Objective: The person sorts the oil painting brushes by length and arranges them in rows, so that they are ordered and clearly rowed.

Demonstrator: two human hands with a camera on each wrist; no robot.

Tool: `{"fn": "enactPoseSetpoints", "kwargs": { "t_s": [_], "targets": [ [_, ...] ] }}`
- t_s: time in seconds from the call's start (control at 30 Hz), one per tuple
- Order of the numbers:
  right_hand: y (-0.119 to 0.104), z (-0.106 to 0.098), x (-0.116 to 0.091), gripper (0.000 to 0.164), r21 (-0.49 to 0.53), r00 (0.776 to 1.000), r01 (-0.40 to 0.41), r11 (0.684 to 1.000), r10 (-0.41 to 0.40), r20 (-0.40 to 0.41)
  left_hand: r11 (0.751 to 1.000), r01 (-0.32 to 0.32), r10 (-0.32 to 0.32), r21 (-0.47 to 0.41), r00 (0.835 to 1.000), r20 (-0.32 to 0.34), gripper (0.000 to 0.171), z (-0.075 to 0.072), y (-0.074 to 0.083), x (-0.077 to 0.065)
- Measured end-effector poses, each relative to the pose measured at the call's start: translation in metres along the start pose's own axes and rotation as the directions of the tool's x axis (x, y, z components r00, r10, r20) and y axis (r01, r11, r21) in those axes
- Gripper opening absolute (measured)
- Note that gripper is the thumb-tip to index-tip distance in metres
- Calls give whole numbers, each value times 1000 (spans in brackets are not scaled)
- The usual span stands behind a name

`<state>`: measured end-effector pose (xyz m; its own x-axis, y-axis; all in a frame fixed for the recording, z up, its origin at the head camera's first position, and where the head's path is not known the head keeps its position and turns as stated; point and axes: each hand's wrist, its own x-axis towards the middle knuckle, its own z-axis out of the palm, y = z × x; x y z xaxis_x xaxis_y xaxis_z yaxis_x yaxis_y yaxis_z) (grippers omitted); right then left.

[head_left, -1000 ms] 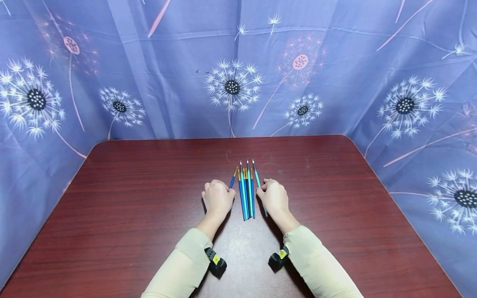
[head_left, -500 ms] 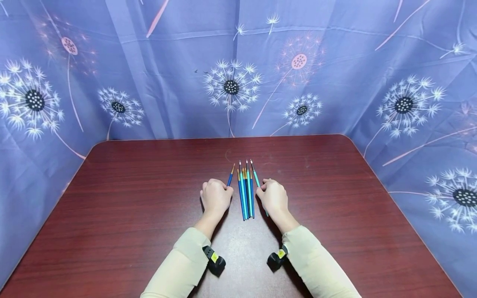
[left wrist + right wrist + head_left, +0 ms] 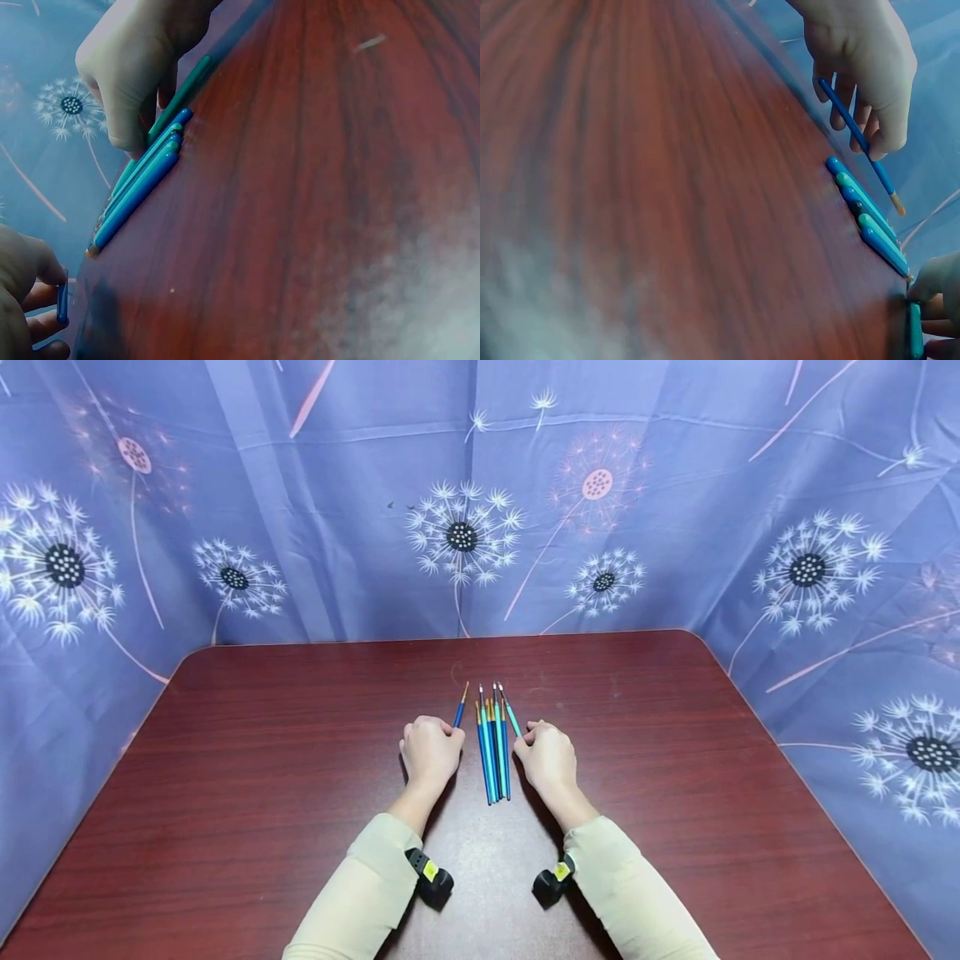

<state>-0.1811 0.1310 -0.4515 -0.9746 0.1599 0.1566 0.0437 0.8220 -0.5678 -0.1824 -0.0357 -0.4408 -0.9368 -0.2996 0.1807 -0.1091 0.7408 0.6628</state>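
Note:
In the head view my left hand (image 3: 431, 752) pinches a blue paintbrush (image 3: 460, 713), bristles pointing away from me. The right wrist view shows this blue brush (image 3: 883, 177) lifted off the table, tilted. Between the hands lies a row of several blue and teal paintbrushes (image 3: 493, 760), side by side with bristles toward the far edge. My right hand (image 3: 549, 762) holds a teal paintbrush (image 3: 513, 718) just right of the row, its tip leaning in toward the others. The left wrist view shows the handle end of this teal brush (image 3: 192, 82) sticking out behind the fingers.
The dark red wooden table (image 3: 262, 777) has rounded far corners. A blue curtain (image 3: 360, 527) with dandelion prints hangs behind and along both sides. Black wrist cameras (image 3: 433, 887) are strapped to both sleeves.
My left hand has shifted a little left, taking the blue paintbrush away from the row. The teal paintbrush in my right hand now leans closer to the row at its tip.

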Motion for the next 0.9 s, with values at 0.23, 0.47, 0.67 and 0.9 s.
{"fn": "enactPoseSetpoints", "kwargs": {
  "t_s": [0.23, 0.47, 0.67, 0.9],
  "targets": [
    [2, 1, -3, 20, 23, 999, 37, 999, -37, -17, 999, 26, -26, -41, 1000, 12, 11, -1, -1, 2],
    [7, -1, -13, 30, 131, 998, 64, 989, -66, 11, 992, 59, -60, -108, 998, -1, 13, 0, -5, 6],
    [10, 0, -18, 22, 167, 997, 73, 983, -73, -7, 968, 157, -151, -194, 988, 41, 14, 1, -6, 8],
    [13, 5, -19, 13, 205, 993, 86, 975, -67, -96, 936, 234, -228, -263, 972, 57, 15, -2, -5, 9]
  ]
}}
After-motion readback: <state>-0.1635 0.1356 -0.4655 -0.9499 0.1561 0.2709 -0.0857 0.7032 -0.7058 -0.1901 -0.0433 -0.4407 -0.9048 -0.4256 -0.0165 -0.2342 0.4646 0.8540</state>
